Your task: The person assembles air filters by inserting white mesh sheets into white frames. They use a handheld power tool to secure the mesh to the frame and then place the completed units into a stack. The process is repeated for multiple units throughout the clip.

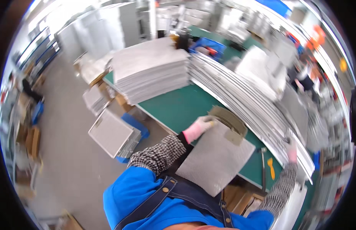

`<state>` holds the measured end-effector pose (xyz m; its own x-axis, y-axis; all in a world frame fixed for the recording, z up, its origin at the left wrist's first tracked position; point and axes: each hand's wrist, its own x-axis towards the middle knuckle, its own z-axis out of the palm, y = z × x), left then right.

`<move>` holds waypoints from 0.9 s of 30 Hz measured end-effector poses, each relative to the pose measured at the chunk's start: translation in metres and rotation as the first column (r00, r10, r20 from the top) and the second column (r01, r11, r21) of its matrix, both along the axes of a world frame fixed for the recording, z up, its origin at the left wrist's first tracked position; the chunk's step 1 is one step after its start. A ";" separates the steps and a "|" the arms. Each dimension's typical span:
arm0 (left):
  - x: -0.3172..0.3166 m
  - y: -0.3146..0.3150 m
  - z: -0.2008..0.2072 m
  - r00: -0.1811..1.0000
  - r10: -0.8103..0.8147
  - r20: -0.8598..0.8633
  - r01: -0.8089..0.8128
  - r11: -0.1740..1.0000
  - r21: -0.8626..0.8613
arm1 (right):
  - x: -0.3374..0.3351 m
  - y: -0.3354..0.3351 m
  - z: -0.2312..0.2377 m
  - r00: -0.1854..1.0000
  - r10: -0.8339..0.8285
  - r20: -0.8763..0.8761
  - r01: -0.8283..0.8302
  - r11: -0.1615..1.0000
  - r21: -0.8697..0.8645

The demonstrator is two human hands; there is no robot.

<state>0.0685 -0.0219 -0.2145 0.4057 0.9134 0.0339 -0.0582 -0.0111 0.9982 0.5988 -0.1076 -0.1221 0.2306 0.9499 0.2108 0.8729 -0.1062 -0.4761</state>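
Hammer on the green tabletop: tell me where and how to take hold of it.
Take the hammer by its dark handle, ideally from above on the near side: the head lies at the far end, leaving the slim handle nearest.

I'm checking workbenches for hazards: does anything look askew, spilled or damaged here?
Little stands out. The grey sheet juts past the near edge of the green table, but the left hand is at its corner. The hammer seems to reach that edge too, so it could be bumped. I see no spill or clear damage.
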 end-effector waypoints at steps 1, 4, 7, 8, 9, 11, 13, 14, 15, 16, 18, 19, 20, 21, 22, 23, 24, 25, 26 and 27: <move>0.009 0.003 -0.002 1.000 -0.015 0.013 0.015 0.999 0.028 | 0.034 -0.009 0.005 0.999 -0.040 0.036 0.037 0.994 0.099; 0.008 -0.005 0.017 0.998 0.036 -0.054 -0.041 0.995 -0.089 | 0.049 -0.016 0.038 0.982 0.036 0.185 -0.078 0.971 0.228; -0.002 -0.010 0.021 1.000 0.016 0.025 -0.015 0.999 -0.028 | 0.013 -0.030 0.074 0.982 0.080 0.170 -0.118 0.966 0.229; -0.008 -0.019 0.036 1.000 0.015 0.003 -0.015 0.999 0.030 | -0.018 -0.040 0.092 0.990 0.003 0.140 -0.009 0.999 0.041; -0.009 -0.026 0.040 0.999 -0.008 0.037 0.006 0.999 0.048 | -0.051 -0.048 0.102 0.988 -0.068 0.137 0.089 0.985 -0.150; -0.008 -0.042 0.048 0.991 -0.034 0.129 0.013 0.987 0.163 | -0.074 -0.070 0.085 0.995 -0.003 0.101 0.013 0.995 -0.100; -0.009 -0.056 0.057 0.988 -0.039 0.151 0.003 0.973 0.233 | -0.100 -0.080 0.057 1.000 0.020 0.018 -0.021 0.996 0.084; -0.011 -0.064 0.060 0.986 -0.014 0.164 -0.023 0.975 0.221 | -0.117 -0.077 0.049 0.996 0.072 0.046 -0.077 0.989 0.129; -0.010 -0.071 0.065 0.984 -0.011 0.177 -0.027 0.977 0.211 | -0.132 -0.072 0.045 0.984 0.142 0.110 -0.153 0.983 0.099; -0.012 -0.077 0.068 0.985 0.020 0.174 -0.056 0.977 0.204 | -0.147 -0.060 0.044 0.961 0.218 0.171 -0.232 0.970 0.070; -0.017 -0.088 0.072 0.977 0.049 0.207 -0.097 0.968 0.230 | -0.210 -0.047 0.053 0.928 0.372 0.020 -0.373 0.927 0.030; -0.018 -0.094 0.076 0.977 0.052 0.208 -0.100 0.969 0.225 | -0.244 -0.045 0.062 0.909 0.418 -0.008 -0.418 0.909 -0.005; -0.018 -0.096 0.077 0.977 0.076 0.197 -0.124 0.963 0.241 | -0.274 -0.040 0.071 0.884 0.467 -0.030 -0.468 0.883 -0.037; -0.018 -0.098 0.078 0.978 0.092 0.188 -0.139 0.957 0.256 | -0.300 -0.038 0.079 0.860 0.507 -0.051 -0.510 0.858 -0.069; -0.016 -0.100 0.078 0.979 0.110 0.174 -0.155 0.950 0.271 | -0.323 -0.038 0.083 0.830 0.558 -0.015 -0.558 0.829 -0.041; -0.013 -0.101 0.076 0.973 0.127 0.190 -0.173 0.953 0.249 | -0.342 -0.037 0.085 0.797 0.603 0.022 -0.603 0.797 -0.014; -0.009 -0.102 0.074 0.968 0.145 0.205 -0.191 0.955 0.227 | -0.351 -0.036 0.085 0.761 0.645 0.059 -0.647 0.762 0.012; -0.007 -0.103 0.075 0.962 0.154 0.224 -0.201 0.958 0.203 | -0.351 -0.035 0.084 0.755 0.652 0.065 -0.653 0.757 0.001; -0.008 -0.103 0.076 0.965 0.152 0.215 -0.192 0.965 0.179 | -0.348 -0.033 0.083 0.749 0.659 0.069 -0.660 0.751 -0.010; -0.010 -0.103 0.075 0.961 0.146 0.234 -0.188 0.968 0.166 | -0.345 -0.030 0.082 0.743 0.665 0.073 -0.666 0.746 -0.021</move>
<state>0.0585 -0.1244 -0.1395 0.2115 0.9368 0.2789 -0.2560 -0.2223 0.9408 0.2535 -0.1379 -0.0404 -0.4757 0.8548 0.2076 0.7518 0.5176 -0.4086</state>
